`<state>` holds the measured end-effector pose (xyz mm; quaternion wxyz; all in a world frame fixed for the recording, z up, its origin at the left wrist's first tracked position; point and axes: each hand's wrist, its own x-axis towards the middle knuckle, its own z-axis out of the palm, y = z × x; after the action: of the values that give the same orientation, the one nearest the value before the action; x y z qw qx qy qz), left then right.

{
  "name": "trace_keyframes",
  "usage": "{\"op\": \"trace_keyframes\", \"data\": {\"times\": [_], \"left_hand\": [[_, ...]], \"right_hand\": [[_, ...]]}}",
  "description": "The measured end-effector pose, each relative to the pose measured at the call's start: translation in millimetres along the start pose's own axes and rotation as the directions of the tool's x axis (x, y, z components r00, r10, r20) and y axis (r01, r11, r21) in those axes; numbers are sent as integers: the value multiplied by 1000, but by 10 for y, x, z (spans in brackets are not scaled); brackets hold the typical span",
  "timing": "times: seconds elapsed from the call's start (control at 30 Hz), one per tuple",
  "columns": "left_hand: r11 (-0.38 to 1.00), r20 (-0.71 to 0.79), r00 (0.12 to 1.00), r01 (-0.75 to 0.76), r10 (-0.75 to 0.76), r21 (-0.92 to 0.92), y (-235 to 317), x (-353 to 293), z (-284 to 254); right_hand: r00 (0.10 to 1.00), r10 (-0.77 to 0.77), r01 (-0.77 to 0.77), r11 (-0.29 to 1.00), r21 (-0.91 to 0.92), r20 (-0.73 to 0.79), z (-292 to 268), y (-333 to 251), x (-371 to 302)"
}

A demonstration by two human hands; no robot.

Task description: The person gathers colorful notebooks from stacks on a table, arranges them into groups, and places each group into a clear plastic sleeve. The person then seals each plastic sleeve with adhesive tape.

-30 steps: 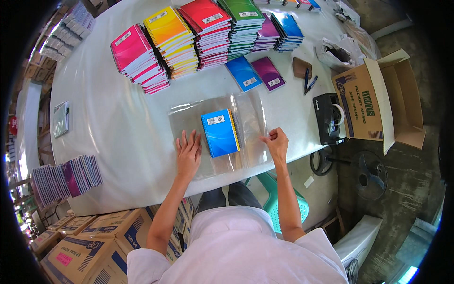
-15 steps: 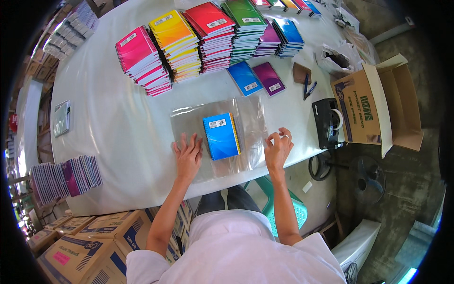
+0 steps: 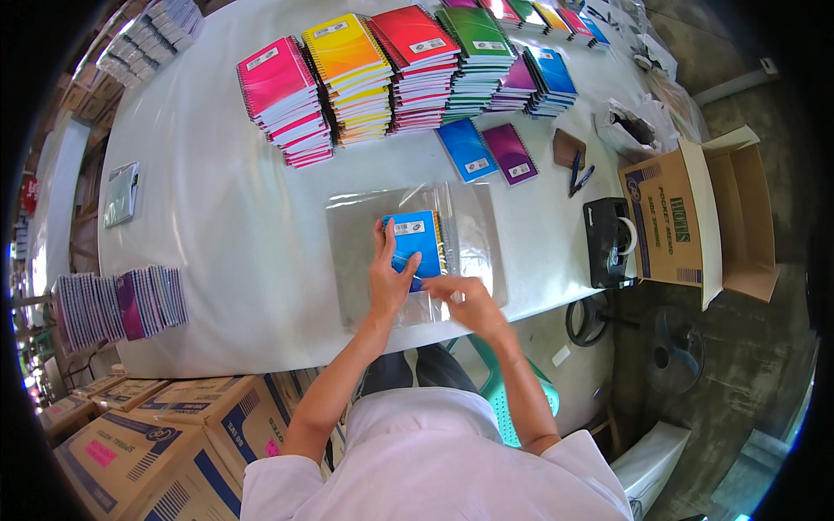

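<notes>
A blue spiral notebook lies on a clear plastic sheet near the table's front edge. Yellow shows along its right side, so more than one notebook seems stacked there. My left hand grips the stack, fingers along its left edge and thumb across the lower cover. At the lower right corner, my right hand reaches in with its fingertips close to the notebook. Motion smears those fingers, and I cannot make out whether they pinch the plastic.
Tall stacks of coloured notebooks, including a red one, stand at the back. Beyond the sheet lie a blue notebook and a purple notebook. Rightward are pliers, a tape dispenser and an open carton. More notebooks line the left.
My left hand has moved from beside the notebook onto it. My right hand has swung left from the sheet's right edge to the notebook's lower corner. The whole view has shifted slightly.
</notes>
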<state>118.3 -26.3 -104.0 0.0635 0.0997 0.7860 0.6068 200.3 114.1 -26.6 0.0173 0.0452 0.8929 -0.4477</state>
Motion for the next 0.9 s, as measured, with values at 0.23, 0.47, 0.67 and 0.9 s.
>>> {"op": "trace_keyframes", "data": {"times": [0.23,0.47,0.67,0.9], "left_hand": [[999,-27,999,-46,46,0,7,-37,90],[642,-112,981,-18,161,767,-190,-202,-424],[417,119,974,-192,195,888,-396,-368,-540],[981,-359,933,90,-23,172,37,-514,-440]], "right_hand": [[956,-291,291,957,-1,-35,-80,347,213],[921,-380,390,907,-159,87,68,256,212],[923,-366,382,904,-192,117,87,184,189],[922,-373,385,910,-154,104,61,194,204]]}}
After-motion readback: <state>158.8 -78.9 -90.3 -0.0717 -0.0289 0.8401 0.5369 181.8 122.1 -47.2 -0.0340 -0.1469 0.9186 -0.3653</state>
